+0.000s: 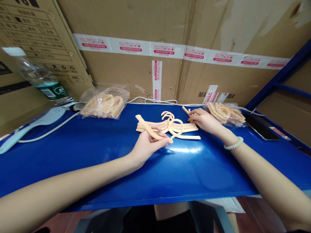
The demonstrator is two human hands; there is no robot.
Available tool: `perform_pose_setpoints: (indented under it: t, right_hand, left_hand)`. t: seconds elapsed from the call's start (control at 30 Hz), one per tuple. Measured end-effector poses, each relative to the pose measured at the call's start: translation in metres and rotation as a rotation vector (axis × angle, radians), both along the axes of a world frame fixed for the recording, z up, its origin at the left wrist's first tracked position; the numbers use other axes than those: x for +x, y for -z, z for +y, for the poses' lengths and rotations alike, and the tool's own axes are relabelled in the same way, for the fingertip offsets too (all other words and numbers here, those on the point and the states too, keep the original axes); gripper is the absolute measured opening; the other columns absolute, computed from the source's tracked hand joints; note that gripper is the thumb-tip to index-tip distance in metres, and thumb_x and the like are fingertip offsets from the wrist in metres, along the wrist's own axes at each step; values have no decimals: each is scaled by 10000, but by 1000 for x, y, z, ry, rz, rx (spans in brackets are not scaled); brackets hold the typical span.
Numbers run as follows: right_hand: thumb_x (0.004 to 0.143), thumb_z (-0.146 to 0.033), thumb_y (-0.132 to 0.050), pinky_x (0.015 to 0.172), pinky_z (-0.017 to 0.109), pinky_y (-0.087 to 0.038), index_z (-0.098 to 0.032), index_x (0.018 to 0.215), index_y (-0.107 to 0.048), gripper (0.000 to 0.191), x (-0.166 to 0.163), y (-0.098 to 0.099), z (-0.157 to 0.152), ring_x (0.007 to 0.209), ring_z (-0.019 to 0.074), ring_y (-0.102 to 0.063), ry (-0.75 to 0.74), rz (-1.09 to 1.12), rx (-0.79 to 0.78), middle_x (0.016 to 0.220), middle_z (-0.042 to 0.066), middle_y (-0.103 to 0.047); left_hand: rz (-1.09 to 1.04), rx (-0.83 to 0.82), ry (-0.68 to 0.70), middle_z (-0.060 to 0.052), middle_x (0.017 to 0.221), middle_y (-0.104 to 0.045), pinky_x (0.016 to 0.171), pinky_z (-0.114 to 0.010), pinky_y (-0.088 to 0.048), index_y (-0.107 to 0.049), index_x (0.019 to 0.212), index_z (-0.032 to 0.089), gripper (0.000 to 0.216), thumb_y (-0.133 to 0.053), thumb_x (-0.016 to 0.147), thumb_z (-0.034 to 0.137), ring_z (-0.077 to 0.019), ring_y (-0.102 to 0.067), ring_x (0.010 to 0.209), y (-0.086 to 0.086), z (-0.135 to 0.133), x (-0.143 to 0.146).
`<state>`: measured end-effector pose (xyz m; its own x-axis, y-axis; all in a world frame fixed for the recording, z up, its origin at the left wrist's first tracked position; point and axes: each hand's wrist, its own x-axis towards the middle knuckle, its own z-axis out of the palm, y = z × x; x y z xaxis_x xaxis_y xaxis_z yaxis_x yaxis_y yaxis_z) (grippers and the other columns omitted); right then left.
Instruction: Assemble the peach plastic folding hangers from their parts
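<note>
A small pile of peach plastic hangers (178,127) lies in the middle of the blue table (97,152). My left hand (147,144) pinches one hanger arm piece (148,127) that sticks out to the upper left. My right hand (205,121) rests at the right end of the pile, its fingers closed on a short peach hanger piece (187,111). A bead bracelet (233,144) sits on my right wrist.
A clear bag of peach hanger parts (104,103) lies at the back left, another bag (227,113) at the back right. A water bottle (39,77) and a pale comb (31,124) are far left, a phone (261,127) far right. Cardboard boxes (170,48) stand behind.
</note>
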<state>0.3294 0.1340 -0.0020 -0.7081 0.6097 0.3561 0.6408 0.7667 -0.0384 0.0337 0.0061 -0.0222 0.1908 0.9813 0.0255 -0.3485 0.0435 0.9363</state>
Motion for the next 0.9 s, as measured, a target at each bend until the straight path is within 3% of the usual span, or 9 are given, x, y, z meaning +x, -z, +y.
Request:
perform_pose_setpoints:
  t: [0.17,0.3,0.37,0.47,0.6,0.73,0.9]
  right_hand:
    - [952,-193,-532,939,467,-543,-202,940,-765,234,-8,-5,-8,1071,298,-650,23,189,-6,1123,138,-688]
    - [961,-311,-616,678,347,-569,-213,1070,-732,187,-24,-18,-28,691,197,-681,136,780,-267,791,42,-714]
    - [917,-362,-706,640,298,-562,-230,1074,-730,206,-35,-24,-43,685,160,-693,117,1054,-449,936,48,-750]
    - [825,-352,-810,745,270,-589,-260,1052,-749,252,-53,-26,-67,905,165,-739,62,1320,-727,1222,51,-727]
    - [839,-404,-798,900,317,-594,-238,958,-786,205,-71,-20,-92,993,197,-741,62,1425,-1007,1192,56,-751]
    - [770,-352,-874,878,334,-601,-222,907,-780,211,-83,-11,-105,911,190,-739,64,1407,-1085,1074,57,-773]
    - [738,-230,-896,806,309,-595,-272,1026,-683,362,-91,-6,-114,828,144,-711,35,1372,-1127,1015,-9,-718]
  left_hand:
    - [-50,-12,-14,15,800,-739,744,-231,-586,-482,983,184,539,-910,655,189,-152,-756,779,2,2,-1]
    - [-57,-38,-14,27,797,-713,760,-238,-584,-512,938,173,495,-913,649,197,-143,-747,758,1,3,-1]
    - [-43,-29,-8,26,787,-704,752,-236,-578,-519,923,172,466,-903,661,204,-138,-738,743,0,3,-1]
    - [-12,19,1,24,768,-692,742,-235,-563,-522,891,175,415,-880,683,207,-134,-722,732,-1,2,0]
    - [98,52,-5,0,792,-696,751,-251,-549,-539,871,172,352,-842,699,215,-146,-706,757,-2,3,-1]
    - [204,71,20,-35,840,-708,781,-276,-540,-557,819,169,287,-812,704,233,-165,-685,809,-2,3,-2]
    - [220,105,51,-34,836,-713,780,-291,-545,-572,782,173,239,-794,707,220,-173,-680,804,-3,2,-2]
